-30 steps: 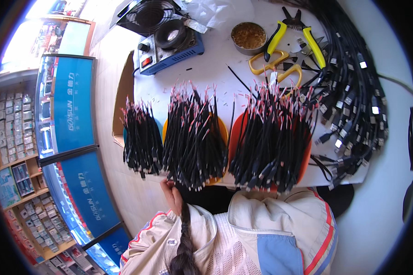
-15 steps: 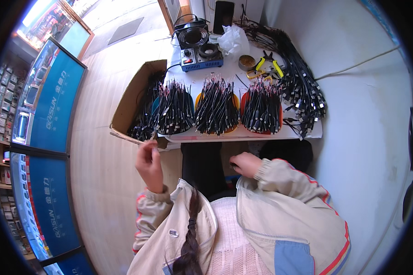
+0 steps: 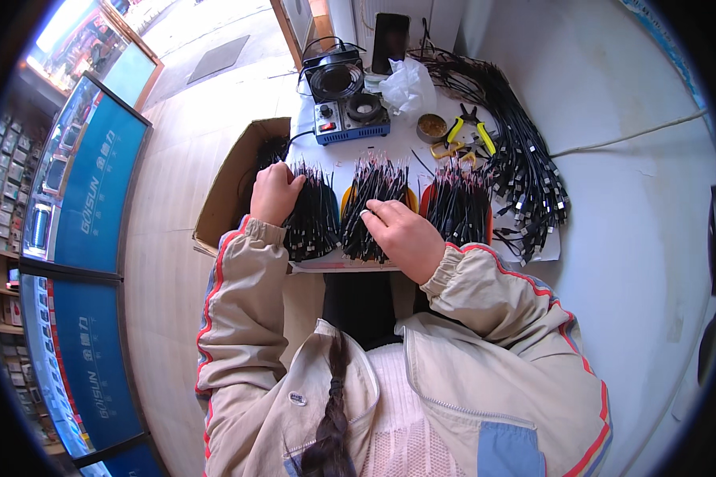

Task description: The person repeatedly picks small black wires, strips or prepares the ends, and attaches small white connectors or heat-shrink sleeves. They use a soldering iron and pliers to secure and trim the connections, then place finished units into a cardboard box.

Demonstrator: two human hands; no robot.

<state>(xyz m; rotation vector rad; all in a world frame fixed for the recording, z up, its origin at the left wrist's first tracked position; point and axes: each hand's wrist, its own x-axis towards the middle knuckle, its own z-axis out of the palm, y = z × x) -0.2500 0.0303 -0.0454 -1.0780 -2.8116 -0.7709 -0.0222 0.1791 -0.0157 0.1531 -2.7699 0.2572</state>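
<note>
Forward to the cables (image 3: 310, 226) came the left hand (image 3: 274, 197), grip curled, and right hand (image 3: 407, 240), grip bent, any hold unclear, where gentle handling seemed wise.

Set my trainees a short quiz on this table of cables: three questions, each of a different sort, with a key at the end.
1. Multiple choice: the right hand has its fingertips over which of the three cable bundles? A) left B) middle C) right
2. True or false: the cardboard box is to the right of the cable bundles.
3. Fill in the colour: the pliers have black and ____ handles.

Key: 1. B. 2. False; it is to their left. 3. yellow.
</note>
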